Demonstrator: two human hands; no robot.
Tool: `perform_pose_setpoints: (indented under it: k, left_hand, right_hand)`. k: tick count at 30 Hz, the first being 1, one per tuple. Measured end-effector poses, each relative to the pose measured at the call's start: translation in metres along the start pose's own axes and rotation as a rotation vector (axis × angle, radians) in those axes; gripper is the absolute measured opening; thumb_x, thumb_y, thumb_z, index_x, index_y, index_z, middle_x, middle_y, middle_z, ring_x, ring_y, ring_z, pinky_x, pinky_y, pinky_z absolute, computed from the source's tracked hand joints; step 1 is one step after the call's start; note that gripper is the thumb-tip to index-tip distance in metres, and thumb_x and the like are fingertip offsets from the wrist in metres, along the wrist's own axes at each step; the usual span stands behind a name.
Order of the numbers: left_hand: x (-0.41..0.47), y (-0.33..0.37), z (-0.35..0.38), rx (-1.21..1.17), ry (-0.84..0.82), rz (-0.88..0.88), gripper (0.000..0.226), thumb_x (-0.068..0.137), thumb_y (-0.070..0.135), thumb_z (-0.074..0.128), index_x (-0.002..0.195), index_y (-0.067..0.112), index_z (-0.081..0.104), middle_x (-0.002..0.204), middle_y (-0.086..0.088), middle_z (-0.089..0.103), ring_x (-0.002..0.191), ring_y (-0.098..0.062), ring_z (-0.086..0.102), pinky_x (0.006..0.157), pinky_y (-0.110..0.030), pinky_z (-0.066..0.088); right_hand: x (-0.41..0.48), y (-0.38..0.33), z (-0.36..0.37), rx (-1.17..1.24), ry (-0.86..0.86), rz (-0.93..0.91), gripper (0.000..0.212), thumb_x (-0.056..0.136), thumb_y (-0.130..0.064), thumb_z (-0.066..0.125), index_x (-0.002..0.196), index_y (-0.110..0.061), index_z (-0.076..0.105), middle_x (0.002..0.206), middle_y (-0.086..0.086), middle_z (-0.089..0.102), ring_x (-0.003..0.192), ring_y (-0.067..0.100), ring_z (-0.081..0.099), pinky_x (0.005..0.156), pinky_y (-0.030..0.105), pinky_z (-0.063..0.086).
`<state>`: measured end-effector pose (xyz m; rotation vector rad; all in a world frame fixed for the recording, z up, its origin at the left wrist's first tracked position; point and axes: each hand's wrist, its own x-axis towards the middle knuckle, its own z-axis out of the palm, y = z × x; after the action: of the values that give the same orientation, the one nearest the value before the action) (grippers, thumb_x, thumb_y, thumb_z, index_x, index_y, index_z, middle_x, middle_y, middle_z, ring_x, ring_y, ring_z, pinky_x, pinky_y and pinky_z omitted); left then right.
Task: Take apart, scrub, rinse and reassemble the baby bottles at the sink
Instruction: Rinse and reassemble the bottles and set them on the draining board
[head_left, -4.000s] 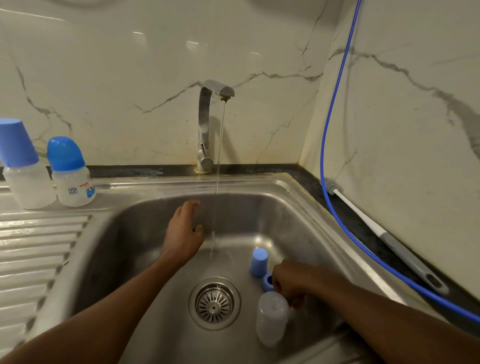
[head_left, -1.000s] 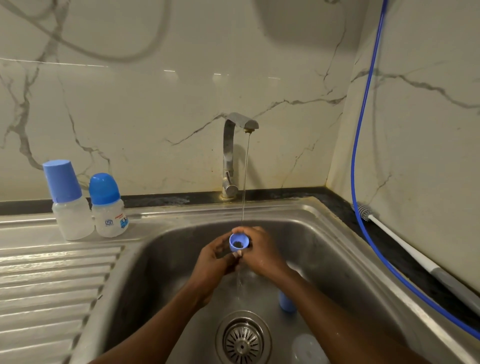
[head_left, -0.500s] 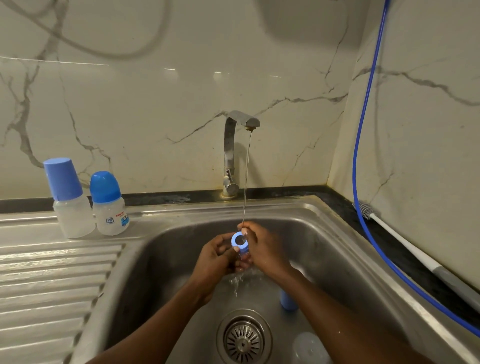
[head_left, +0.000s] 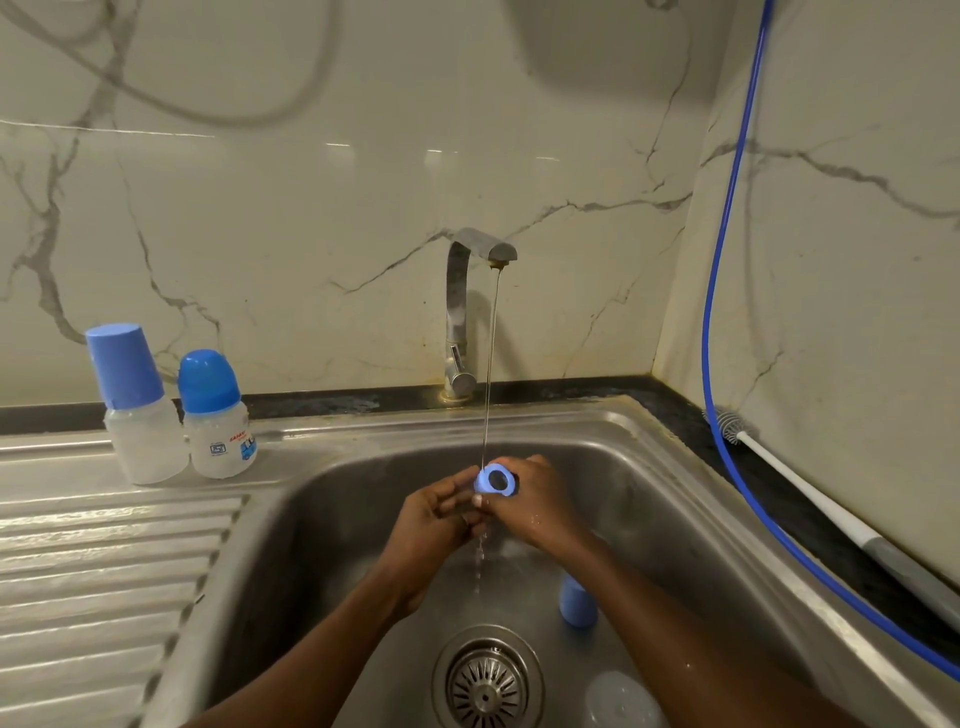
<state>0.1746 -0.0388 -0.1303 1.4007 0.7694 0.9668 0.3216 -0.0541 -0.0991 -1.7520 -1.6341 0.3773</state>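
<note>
My right hand (head_left: 535, 506) holds a blue bottle collar ring (head_left: 495, 479) under the thin stream from the tap (head_left: 467, 306), its hole facing me. My left hand (head_left: 431, 519) meets it from the left, fingers curled under the ring and touching it. Water drips off below the hands. On the sink floor stands a blue cap (head_left: 575, 603), partly hidden by my right forearm. A clear bottle body (head_left: 618, 699) lies near the drain (head_left: 488, 680). Two assembled baby bottles (head_left: 137, 405) (head_left: 215, 415) with blue caps stand on the drainboard at the left.
The steel sink basin (head_left: 322, 519) has a ribbed drainboard (head_left: 104, 561) on its left. A long white-handled bottle brush (head_left: 810, 499) lies on the dark counter at the right, next to a blue hose (head_left: 717, 291) running down the wall.
Over four seconds my hands rose from the sink floor with the blue ring into the stream. In the last second the ring tipped so its hole faces me more.
</note>
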Motion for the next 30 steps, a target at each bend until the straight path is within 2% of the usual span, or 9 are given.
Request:
perform_pose_setpoints:
  k: [3, 5, 9, 13, 17, 22, 25, 28, 30]
  left_hand:
    - [0.0, 0.001, 0.001, 0.028, 0.025, 0.053, 0.047, 0.093, -0.002, 0.057, 0.125, 0.031, 0.061, 0.111, 0.001, 0.074, 0.102, -0.019, 0.071, 0.085, -0.034, 0.059]
    - [0.001, 0.001, 0.0, 0.012, 0.069, 0.054, 0.047, 0.092, 0.001, 0.061, 0.126, 0.034, 0.059, 0.11, 0.004, 0.074, 0.099, -0.02, 0.071, 0.085, -0.035, 0.06]
    - [0.001, 0.002, -0.001, 0.015, 0.101, 0.044, 0.045, 0.092, 0.003, 0.062, 0.128, 0.03, 0.058, 0.107, 0.006, 0.074, 0.098, -0.019, 0.071, 0.085, -0.036, 0.06]
    - [-0.001, 0.002, 0.0, 0.096, 0.113, 0.051, 0.046, 0.093, 0.004, 0.061, 0.132, 0.028, 0.056, 0.113, 0.0, 0.072, 0.099, -0.019, 0.07, 0.086, -0.039, 0.059]
    - [-0.001, 0.002, 0.001, 0.105, 0.068, 0.036, 0.067, 0.093, -0.003, 0.059, 0.146, 0.032, 0.038, 0.126, 0.003, 0.067, 0.108, -0.015, 0.068, 0.089, -0.036, 0.058]
    - [-0.001, -0.001, 0.0, 0.084, 0.182, 0.034, 0.081, 0.084, -0.015, 0.057, 0.145, 0.033, 0.036, 0.122, -0.002, 0.065, 0.097, -0.022, 0.071, 0.077, -0.037, 0.061]
    - [0.002, -0.004, -0.004, 0.141, 0.347, 0.047, 0.073, 0.081, -0.017, 0.058, 0.136, 0.029, 0.045, 0.116, -0.004, 0.064, 0.095, -0.023, 0.068, 0.08, -0.047, 0.06]
    - [0.003, -0.004, -0.005, 0.17, 0.414, 0.068, 0.066, 0.082, -0.017, 0.054, 0.128, 0.03, 0.05, 0.111, 0.001, 0.06, 0.097, -0.02, 0.065, 0.081, -0.042, 0.06]
    - [0.003, -0.007, -0.005, 0.184, 0.416, 0.073, 0.063, 0.082, -0.014, 0.057, 0.126, 0.03, 0.05, 0.107, 0.008, 0.06, 0.097, -0.019, 0.065, 0.083, -0.042, 0.059]
  right_hand:
    - [0.0, -0.004, 0.003, 0.233, -0.086, 0.082, 0.041, 0.098, -0.026, 0.055, 0.139, -0.026, 0.05, 0.132, 0.006, 0.056, 0.114, 0.021, 0.059, 0.09, 0.027, 0.053]
    - [0.001, -0.009, 0.005, 0.496, -0.153, 0.173, 0.034, 0.104, -0.021, 0.042, 0.136, -0.026, 0.051, 0.133, 0.007, 0.056, 0.113, 0.024, 0.06, 0.093, 0.038, 0.055]
    - [0.0, -0.013, 0.0, 0.851, -0.222, 0.327, 0.028, 0.103, -0.009, 0.04, 0.123, -0.012, 0.06, 0.115, 0.011, 0.064, 0.101, 0.022, 0.065, 0.083, 0.03, 0.058]
    - [0.0, -0.01, 0.0, 0.807, -0.248, 0.311, 0.031, 0.099, -0.019, 0.053, 0.129, -0.009, 0.056, 0.119, 0.012, 0.063, 0.102, 0.021, 0.065, 0.083, 0.029, 0.058]
    - [0.001, -0.003, 0.006, 0.311, -0.176, 0.143, 0.044, 0.081, -0.02, 0.078, 0.121, -0.011, 0.06, 0.112, 0.008, 0.067, 0.102, 0.023, 0.065, 0.09, 0.039, 0.056]
    - [0.007, -0.001, 0.002, 0.545, -0.013, 0.16, 0.039, 0.091, -0.01, 0.066, 0.125, -0.023, 0.054, 0.109, 0.006, 0.064, 0.083, 0.02, 0.071, 0.08, 0.036, 0.06]
    - [0.004, -0.004, 0.006, 0.438, -0.065, 0.13, 0.049, 0.081, -0.009, 0.076, 0.125, -0.019, 0.058, 0.101, -0.001, 0.064, 0.083, 0.013, 0.066, 0.081, 0.03, 0.059]
    - [0.004, -0.007, 0.002, 0.387, 0.05, 0.084, 0.047, 0.079, -0.01, 0.078, 0.121, -0.019, 0.059, 0.097, -0.005, 0.064, 0.083, 0.012, 0.064, 0.073, 0.025, 0.058]
    - [0.003, -0.007, 0.003, 0.341, -0.004, 0.067, 0.049, 0.078, -0.009, 0.078, 0.122, -0.019, 0.058, 0.098, -0.005, 0.063, 0.086, 0.014, 0.064, 0.073, 0.026, 0.057]
